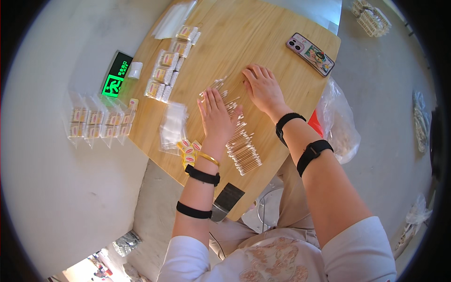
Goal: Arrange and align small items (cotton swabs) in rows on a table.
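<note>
Loose cotton swabs lie on the wooden table in a long row, neatly side by side at the near end and scattered at the far end. My left hand rests over the scattered part, fingers stretched out and covering some of the swabs. To the right of it, my right hand lies palm down on the table with nothing visible in it, its fingers slightly bent. Left of my left hand are clear plastic bags. Small yellow cards with red-and-white labels sit beside my left wrist.
Filled swab packs stand stacked at the table's left side, near clear sleeves. More bagged packs are at far left, by a green lit sign. A phone lies far right; a clear plastic bag hangs beyond the right edge.
</note>
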A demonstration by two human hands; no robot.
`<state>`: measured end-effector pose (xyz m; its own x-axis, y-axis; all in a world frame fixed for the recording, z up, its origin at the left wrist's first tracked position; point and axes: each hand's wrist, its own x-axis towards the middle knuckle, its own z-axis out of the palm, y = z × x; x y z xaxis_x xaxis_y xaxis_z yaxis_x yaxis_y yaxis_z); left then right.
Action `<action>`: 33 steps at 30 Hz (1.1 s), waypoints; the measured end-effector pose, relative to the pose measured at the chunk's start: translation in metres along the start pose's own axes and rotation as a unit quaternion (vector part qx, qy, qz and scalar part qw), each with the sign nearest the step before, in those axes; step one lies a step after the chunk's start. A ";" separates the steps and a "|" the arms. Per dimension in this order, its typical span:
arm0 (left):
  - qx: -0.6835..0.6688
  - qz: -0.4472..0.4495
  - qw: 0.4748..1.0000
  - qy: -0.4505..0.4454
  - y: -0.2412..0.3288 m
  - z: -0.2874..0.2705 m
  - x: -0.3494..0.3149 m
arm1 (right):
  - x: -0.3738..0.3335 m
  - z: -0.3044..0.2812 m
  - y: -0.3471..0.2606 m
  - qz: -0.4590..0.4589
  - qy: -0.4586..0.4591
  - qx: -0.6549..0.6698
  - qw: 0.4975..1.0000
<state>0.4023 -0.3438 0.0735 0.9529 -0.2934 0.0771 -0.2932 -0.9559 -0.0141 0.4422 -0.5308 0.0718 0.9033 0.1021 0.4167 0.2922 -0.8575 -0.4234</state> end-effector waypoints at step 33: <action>-0.048 0.013 0.999 -0.014 -0.001 -0.005 0.014 | -0.002 -0.001 0.002 0.000 0.010 -0.015 1.000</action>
<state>0.4153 -0.3467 0.0798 0.9464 -0.3190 0.0506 -0.3222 -0.9432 0.0806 0.4409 -0.5336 0.0708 0.8969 0.0931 0.4323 0.2830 -0.8720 -0.3994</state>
